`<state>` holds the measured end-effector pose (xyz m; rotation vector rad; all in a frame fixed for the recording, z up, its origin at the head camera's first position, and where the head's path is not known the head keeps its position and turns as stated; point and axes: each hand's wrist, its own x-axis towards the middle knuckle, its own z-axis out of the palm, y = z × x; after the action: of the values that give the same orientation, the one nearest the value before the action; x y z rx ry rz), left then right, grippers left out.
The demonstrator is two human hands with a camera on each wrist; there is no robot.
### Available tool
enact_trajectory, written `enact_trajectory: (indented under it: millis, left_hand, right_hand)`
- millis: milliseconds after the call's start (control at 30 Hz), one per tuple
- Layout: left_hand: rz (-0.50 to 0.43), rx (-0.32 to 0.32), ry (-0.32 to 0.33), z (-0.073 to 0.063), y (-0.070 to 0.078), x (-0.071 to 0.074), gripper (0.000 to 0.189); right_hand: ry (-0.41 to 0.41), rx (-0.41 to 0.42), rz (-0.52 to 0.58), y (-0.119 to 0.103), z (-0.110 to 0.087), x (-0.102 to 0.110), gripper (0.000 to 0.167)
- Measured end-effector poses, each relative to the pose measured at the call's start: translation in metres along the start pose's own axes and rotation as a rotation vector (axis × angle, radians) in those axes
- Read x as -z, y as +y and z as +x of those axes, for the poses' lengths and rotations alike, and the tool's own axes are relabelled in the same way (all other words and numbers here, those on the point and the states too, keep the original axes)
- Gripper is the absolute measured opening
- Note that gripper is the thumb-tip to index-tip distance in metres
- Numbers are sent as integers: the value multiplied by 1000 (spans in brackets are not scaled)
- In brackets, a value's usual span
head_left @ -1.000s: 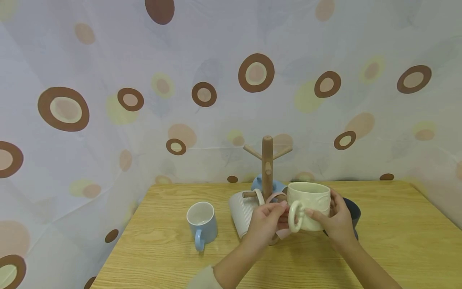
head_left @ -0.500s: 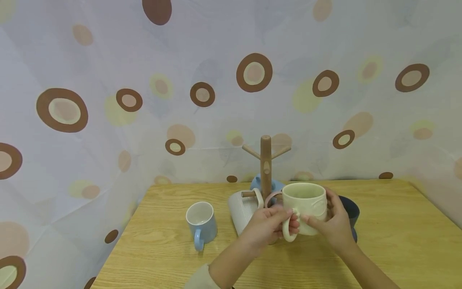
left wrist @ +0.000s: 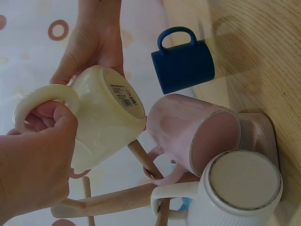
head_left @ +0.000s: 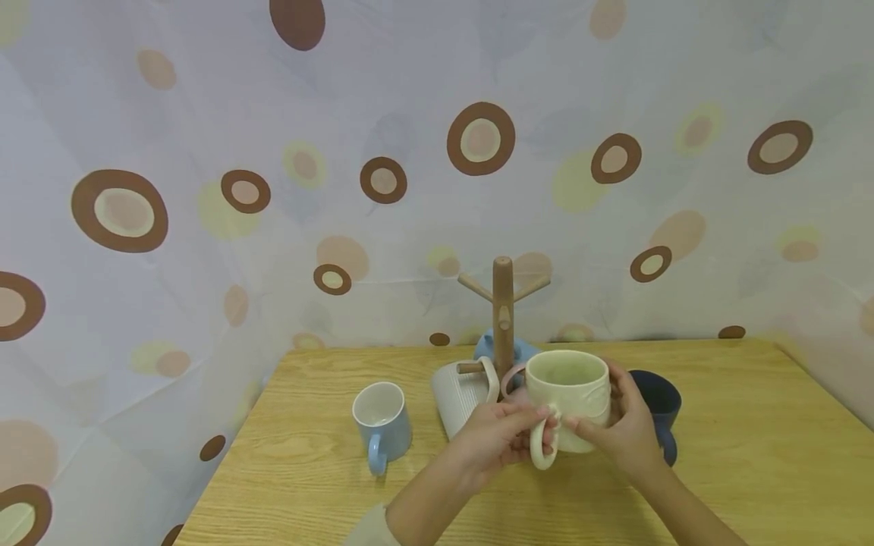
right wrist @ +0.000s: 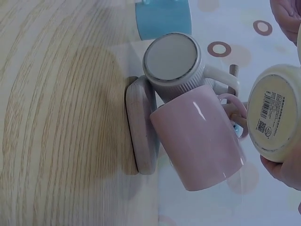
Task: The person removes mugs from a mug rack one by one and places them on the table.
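A cream mug [head_left: 570, 402] is held upright in the air between both hands, in front of a wooden mug tree [head_left: 503, 303]. My left hand [head_left: 497, 434] grips its handle, with fingers curled through the loop in the left wrist view. My right hand [head_left: 627, 432] holds the mug's body from the right, thumb toward the front. On the tree's lower pegs hang a ribbed white mug [head_left: 456, 394] and a pink mug [right wrist: 200, 139], both tilted. The cream mug largely hides the pink one in the head view; its labelled underside [right wrist: 270, 113] shows in the right wrist view.
A light blue mug [head_left: 392, 436] stands on the wooden table [head_left: 287, 455] at left. Another blue mug [head_left: 485, 345] is behind the tree post. To the right stands a navy mug [head_left: 665, 402]. A patterned curtain [head_left: 410, 91] closes off the back.
The cream mug has moved left and slightly down with my right hand. My left fingers have come onto its handle. More of the navy mug is visible.
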<state>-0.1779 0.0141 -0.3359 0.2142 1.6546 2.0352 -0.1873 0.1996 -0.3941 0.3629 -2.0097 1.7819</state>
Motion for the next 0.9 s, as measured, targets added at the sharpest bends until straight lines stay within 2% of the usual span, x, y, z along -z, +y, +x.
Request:
enact_trajectory:
  millis: [200,367,600,733,900]
  left_hand:
    - [-19,46,25,-2,-3,2,36]
    - [-5,80,7,-4,-6,4,45]
    - [-4,96,-24,-11,-7,4,51]
    - [-3,100,-18,-15,-7,5,48]
    - [35,91,32,-20,-9,4,44]
  right_hand:
    - [-63,61,46,0,-1,-5,81]
    - [-124,109,87,-1,0,-9,83]
    - [-179,142,226,1,-1,-14,84]
    - [-203,179,226,3,-1,-16,86]
    - [-253,197,204,5,-1,-17,88]
